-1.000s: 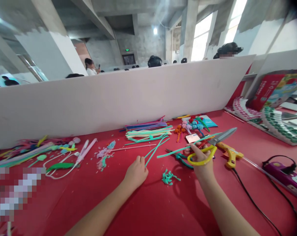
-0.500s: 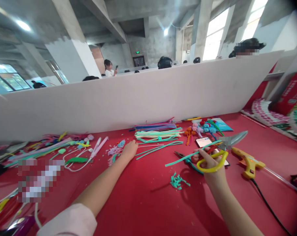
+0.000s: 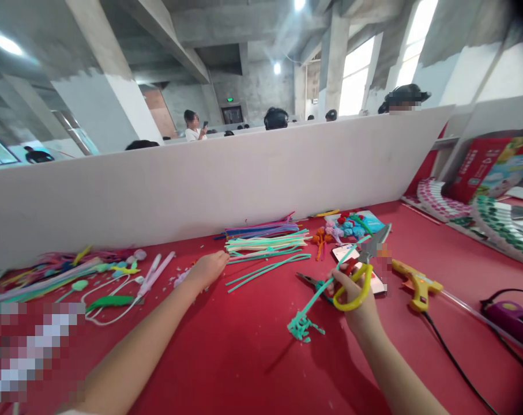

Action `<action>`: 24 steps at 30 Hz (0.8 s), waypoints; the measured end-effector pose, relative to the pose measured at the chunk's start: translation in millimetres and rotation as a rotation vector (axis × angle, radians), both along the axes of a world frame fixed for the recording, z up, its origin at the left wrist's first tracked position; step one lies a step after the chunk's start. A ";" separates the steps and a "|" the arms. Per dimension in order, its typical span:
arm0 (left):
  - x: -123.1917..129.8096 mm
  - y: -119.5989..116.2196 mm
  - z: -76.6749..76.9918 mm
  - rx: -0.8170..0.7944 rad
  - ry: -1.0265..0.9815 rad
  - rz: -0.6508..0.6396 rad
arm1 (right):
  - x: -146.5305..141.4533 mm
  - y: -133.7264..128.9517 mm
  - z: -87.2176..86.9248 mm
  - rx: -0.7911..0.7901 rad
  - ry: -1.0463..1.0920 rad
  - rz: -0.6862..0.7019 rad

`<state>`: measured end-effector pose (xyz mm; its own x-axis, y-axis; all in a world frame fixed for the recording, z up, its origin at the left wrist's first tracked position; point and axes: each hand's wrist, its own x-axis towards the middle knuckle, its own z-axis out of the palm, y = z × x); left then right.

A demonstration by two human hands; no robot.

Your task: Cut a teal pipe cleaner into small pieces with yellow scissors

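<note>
Red covered the table (image 3: 239,369), which filled the foreground; along its far edge stood a white partition (image 3: 200,184), upright and running across most of the view. At the far right was a printed red carton (image 3: 492,167). On the left side lay a heap (image 3: 71,271) of coloured stems, loosely tangled.

Stretched across the table, the left hand (image 3: 211,268) was at the left ends of a bundle (image 3: 265,242) of pale green and cream stems. Its fingers were close together; whether they gripped a stem could not be told. The right hand (image 3: 350,283) was right of centre, its fingers curled and clamped on the scissors (image 3: 368,279), with a yellow handle loop against the hand and the blades pointing up and away. That hand also held a green stem (image 3: 317,297), slanting down to the left.

To its right lay a yellow glue gun (image 3: 419,285). A phone (image 3: 344,252), screen up, was partly hidden behind the hand, as were the pliers (image 3: 313,282) on its left. Between the hands, two loose stems (image 3: 249,275) lay in front of the bundle.

Smallest were the green clippings (image 3: 301,327), in a little pile; the held stem's lower end overlapped them in view, but contact could not be told.
</note>
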<state>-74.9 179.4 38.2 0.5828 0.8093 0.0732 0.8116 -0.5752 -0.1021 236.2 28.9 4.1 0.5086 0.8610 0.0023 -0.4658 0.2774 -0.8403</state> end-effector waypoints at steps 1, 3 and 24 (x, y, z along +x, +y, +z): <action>0.4 -2.9 3.5 0.004 0.010 -0.021 | -1.2 -0.6 0.3 -0.012 -0.011 0.007; 3.8 -11.4 12.3 0.014 0.018 -0.056 | -5.0 -1.6 -0.4 -0.041 -0.046 0.019; 114.0 -136.0 21.5 -0.807 -0.813 -0.008 | -37.0 -8.0 3.4 0.248 0.145 0.342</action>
